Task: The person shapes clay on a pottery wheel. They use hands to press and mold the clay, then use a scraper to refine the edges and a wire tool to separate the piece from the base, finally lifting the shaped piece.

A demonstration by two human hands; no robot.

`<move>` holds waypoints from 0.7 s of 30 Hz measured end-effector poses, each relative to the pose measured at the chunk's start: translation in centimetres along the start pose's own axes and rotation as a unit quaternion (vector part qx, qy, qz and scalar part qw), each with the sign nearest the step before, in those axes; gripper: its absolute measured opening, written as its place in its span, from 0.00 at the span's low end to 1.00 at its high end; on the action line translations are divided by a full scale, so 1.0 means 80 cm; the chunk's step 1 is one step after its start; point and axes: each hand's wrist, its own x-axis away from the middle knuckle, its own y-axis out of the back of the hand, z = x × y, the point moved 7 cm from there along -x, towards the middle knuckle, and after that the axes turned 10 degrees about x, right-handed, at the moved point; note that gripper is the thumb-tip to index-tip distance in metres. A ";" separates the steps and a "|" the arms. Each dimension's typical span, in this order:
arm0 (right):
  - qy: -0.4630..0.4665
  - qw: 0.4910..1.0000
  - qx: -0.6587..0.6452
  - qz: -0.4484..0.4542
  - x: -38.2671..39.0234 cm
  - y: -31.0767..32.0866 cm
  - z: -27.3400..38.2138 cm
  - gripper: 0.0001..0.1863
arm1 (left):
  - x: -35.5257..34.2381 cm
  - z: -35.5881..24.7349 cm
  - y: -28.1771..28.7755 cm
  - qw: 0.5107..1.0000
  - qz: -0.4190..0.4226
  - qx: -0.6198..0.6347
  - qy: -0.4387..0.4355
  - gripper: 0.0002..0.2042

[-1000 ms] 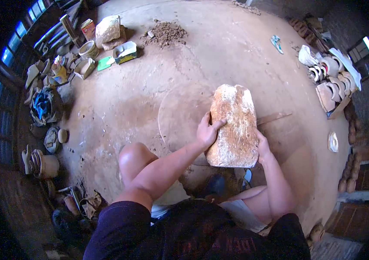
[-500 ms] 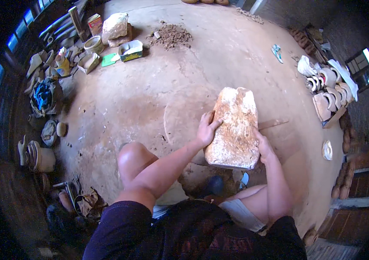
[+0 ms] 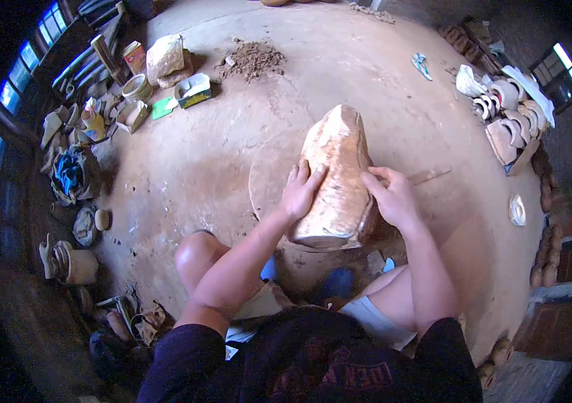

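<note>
Head view: both hands, left hand (image 3: 301, 190) and right hand (image 3: 392, 197), clamped on clay slab (image 3: 337, 176), dusty earthen floor (image 3: 219, 161).

In the upper left of the frame, a small green-and-white box (image 3: 193, 91) lies open on the ground, with a flat green packet (image 3: 162, 107) just left of it and an upright red-and-yellow carton (image 3: 135, 58) farther up.
</note>
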 end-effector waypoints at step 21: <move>-0.142 0.979 -0.137 0.051 -0.040 -0.187 -0.055 0.35 | 0.033 -0.036 0.108 0.888 0.069 0.435 0.129 0.30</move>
